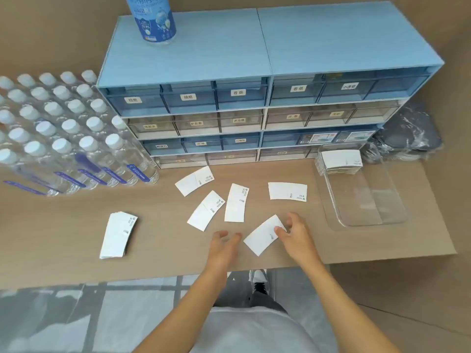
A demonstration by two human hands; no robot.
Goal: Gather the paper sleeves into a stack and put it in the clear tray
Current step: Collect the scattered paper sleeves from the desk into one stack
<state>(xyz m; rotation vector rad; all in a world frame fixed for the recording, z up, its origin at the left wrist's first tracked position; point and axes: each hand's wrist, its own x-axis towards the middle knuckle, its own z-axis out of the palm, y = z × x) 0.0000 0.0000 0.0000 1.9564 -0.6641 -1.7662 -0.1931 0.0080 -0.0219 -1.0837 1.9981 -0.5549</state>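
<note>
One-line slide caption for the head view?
Right hand touches a loose paper sleeve; left hand open beside it.

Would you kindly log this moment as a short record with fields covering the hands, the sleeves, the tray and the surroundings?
right hand: fingertips on the nearest sleeve, not lifting it
left hand: open, beside that sleeve, holding nothing
loose sleeves: five singles spread on the table
table stack: left of the singles, untouched
clear tray: at right, one stack in its far end
behind: drawer unit
far left: capped bottles
</note>
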